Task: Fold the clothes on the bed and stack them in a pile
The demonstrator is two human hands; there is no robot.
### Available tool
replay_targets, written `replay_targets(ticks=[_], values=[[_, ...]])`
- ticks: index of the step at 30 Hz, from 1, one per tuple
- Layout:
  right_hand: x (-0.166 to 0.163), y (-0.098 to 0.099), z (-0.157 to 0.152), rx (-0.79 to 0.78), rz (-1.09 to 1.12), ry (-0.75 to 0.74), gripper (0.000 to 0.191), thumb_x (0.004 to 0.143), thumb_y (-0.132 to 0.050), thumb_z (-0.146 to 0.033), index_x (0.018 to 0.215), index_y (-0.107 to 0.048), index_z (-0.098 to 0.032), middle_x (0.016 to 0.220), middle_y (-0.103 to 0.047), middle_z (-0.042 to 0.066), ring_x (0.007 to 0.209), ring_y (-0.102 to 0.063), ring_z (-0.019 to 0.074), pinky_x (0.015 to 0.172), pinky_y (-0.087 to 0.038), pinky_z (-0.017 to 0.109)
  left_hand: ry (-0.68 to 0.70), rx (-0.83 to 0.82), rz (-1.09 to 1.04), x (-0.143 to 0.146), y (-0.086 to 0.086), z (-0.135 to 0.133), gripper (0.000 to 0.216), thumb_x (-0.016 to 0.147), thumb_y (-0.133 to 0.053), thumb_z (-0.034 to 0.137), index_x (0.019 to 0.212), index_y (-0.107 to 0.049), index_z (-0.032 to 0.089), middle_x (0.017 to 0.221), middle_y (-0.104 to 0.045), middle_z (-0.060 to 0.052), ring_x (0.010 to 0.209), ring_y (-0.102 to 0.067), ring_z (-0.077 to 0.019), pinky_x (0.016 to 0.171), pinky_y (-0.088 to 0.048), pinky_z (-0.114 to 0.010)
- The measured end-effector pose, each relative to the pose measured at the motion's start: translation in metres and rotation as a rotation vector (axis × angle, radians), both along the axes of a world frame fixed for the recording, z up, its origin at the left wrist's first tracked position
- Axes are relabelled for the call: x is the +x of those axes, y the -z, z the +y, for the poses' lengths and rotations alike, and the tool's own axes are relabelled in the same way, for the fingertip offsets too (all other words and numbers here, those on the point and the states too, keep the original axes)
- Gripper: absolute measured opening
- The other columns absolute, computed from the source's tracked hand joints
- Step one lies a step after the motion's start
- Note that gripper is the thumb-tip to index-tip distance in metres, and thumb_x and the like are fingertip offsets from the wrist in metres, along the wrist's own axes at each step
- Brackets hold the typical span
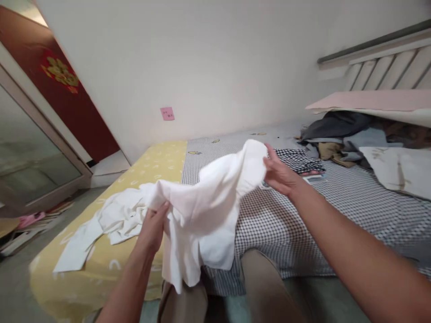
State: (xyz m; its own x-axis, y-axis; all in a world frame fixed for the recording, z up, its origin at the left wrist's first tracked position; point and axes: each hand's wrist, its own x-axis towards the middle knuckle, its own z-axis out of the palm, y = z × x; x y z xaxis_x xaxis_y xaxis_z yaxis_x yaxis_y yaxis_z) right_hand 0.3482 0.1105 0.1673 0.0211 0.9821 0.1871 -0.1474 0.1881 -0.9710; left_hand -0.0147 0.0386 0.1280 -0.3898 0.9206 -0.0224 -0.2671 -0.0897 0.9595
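Note:
A white cloth [205, 193], perhaps a garment, hangs stretched between my two hands above the front of the bed. At its left upper corner, the fingers of my left hand [155, 226] are closed on the fabric. My right hand [279, 174] grips the raised right end, its fingers partly hidden behind the cloth. Loose folds droop down over my knees. Left of my left hand, a crumpled white garment [123, 211] with a sleeve-like part lies on the yellow cover [164, 157].
A checked sheet [276, 224] covers the bed's right side. On it lie a folded black-and-white checked cloth [291, 159], dark and grey clothes [340, 128] and a pale stained cloth [400, 168]. A pink board [377, 99] rests above the pile. A wall stands behind.

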Motion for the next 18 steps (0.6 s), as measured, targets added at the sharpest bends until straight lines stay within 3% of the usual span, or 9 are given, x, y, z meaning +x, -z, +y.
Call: replay_targets(ticks=[3,6,9,11,13,15,18], values=[[-0.024,0.030,0.026,-0.230,-0.225,0.151,0.060,0.095,-0.039,-0.056,0.151,-0.028,-0.039,0.156,-0.045,0.003,0.123,-0.060,0.0184,0.094,-0.053,0.039,-0.073,-0.326,-0.044,-0.024,0.033,0.015,0.015,0.078,-0.067,0.016,0.092,-0.066,0.019,0.071,-0.072,-0.001,0.071,-0.070,-0.0186,0.073,-0.059,-0.032],[-0.052,0.094,0.017,-0.392,-0.382,0.167,0.053,0.094,-0.036,-0.046,0.141,-0.050,-0.024,0.139,-0.059,0.017,0.118,-0.063,0.0278,0.097,-0.051,0.050,-0.154,-0.422,-0.086,-0.039,0.073,0.005,0.006,0.082,-0.060,0.015,0.086,-0.063,0.018,0.064,-0.067,-0.001,0.062,-0.068,-0.0194,0.067,-0.059,-0.034],[-0.080,0.154,-0.016,-0.358,-0.522,0.144,0.039,0.088,-0.045,-0.039,0.113,-0.069,-0.021,0.142,-0.057,0.015,0.139,-0.044,0.0296,0.118,-0.026,0.052,-0.202,-0.400,-0.116,-0.049,0.104,-0.023,0.010,0.089,-0.057,0.025,0.093,-0.063,0.019,0.077,-0.072,-0.002,0.070,-0.070,-0.0168,0.072,-0.058,-0.030],[-0.098,0.181,-0.041,-0.281,-0.674,0.150,0.038,0.085,-0.050,-0.042,0.112,-0.069,-0.023,0.150,-0.050,0.010,0.148,-0.028,0.0294,0.123,-0.006,0.054,-0.232,-0.400,-0.110,-0.054,0.120,-0.046,0.017,0.090,-0.059,0.031,0.103,-0.062,0.020,0.088,-0.074,-0.003,0.077,-0.070,-0.0154,0.074,-0.057,-0.028],[-0.115,0.198,-0.061,-0.169,-0.918,0.169,0.048,0.083,-0.052,-0.050,0.122,-0.065,-0.023,0.153,-0.047,0.009,0.150,-0.022,0.0316,0.122,0.001,0.057,-0.278,-0.424,-0.086,-0.058,0.133,-0.066,0.026,0.090,-0.062,0.034,0.112,-0.060,0.020,0.095,-0.073,-0.004,0.081,-0.070,-0.0143,0.074,-0.055,-0.026],[-0.128,0.204,-0.071,-0.081,-1.091,0.196,0.055,0.080,-0.055,-0.051,0.125,-0.062,-0.019,0.153,-0.047,0.011,0.149,-0.024,0.0350,0.120,0.000,0.062,-0.303,-0.456,-0.061,-0.061,0.144,-0.079,0.035,0.086,-0.068,0.037,0.115,-0.058,0.020,0.099,-0.073,-0.006,0.080,-0.069,-0.0152,0.071,-0.054,-0.026],[-0.138,0.197,-0.071,-0.099,-0.959,0.230,0.039,0.075,-0.060,-0.037,0.109,-0.066,-0.018,0.143,-0.056,0.014,0.143,-0.034,0.0373,0.120,-0.006,0.063,-0.277,-0.457,-0.030,-0.061,0.150,-0.083,0.047,0.071,-0.083,0.040,0.108,-0.063,0.018,0.098,-0.074,-0.008,0.082,-0.070,-0.0200,0.073,-0.054,-0.031]])
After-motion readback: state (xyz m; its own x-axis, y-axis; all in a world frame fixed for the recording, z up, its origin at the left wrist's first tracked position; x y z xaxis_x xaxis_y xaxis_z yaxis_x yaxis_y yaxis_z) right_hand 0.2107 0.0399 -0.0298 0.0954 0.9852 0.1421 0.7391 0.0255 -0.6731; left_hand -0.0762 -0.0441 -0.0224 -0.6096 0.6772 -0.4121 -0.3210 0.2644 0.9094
